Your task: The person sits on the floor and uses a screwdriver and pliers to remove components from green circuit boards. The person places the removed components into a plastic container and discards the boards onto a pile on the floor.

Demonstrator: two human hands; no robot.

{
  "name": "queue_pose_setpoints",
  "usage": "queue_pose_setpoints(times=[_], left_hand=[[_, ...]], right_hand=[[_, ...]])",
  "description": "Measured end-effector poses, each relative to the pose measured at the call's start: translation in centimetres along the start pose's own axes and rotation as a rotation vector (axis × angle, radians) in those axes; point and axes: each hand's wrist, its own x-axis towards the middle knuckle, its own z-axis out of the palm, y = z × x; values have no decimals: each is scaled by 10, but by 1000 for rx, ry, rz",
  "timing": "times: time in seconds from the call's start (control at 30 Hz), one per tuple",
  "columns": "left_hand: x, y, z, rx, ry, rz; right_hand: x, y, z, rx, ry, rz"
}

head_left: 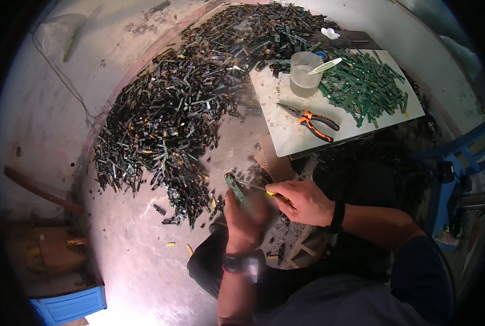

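Note:
In my left hand (242, 224) is a narrow green strip that looks like a piece of circuit board (234, 187), its upper end sticking out past the fingers. My right hand (309, 202) grips a yellow-handled screwdriver (272, 193), whose thin metal shaft points left and reaches the strip. Where exactly the tip touches is too small to make out. Part of the left hand is blurred. Below and left of the hands, a few small yellow pieces (190, 249) lie on the floor.
A large heap of dark strips (172, 117) covers the floor ahead and left. On a white board (275, 130) at the right are orange-and-black pliers (313, 120), a clear cup of liquid (303, 81) and a pile of green strips (365, 87). A blue chair (460, 163) stands far right.

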Motion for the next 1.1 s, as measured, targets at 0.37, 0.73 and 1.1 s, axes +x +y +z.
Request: queue_pose_setpoints(times=[0.37,0.73,1.1], left_hand=[[0,-7,19,278,358,104],[-8,-9,3,684,433,143],[-1,0,-20,712,293,98]], right_hand=[[-6,-6,12,84,21,57],[21,14,-32,122,-158,16],[14,9,-24,1132,-259,889]])
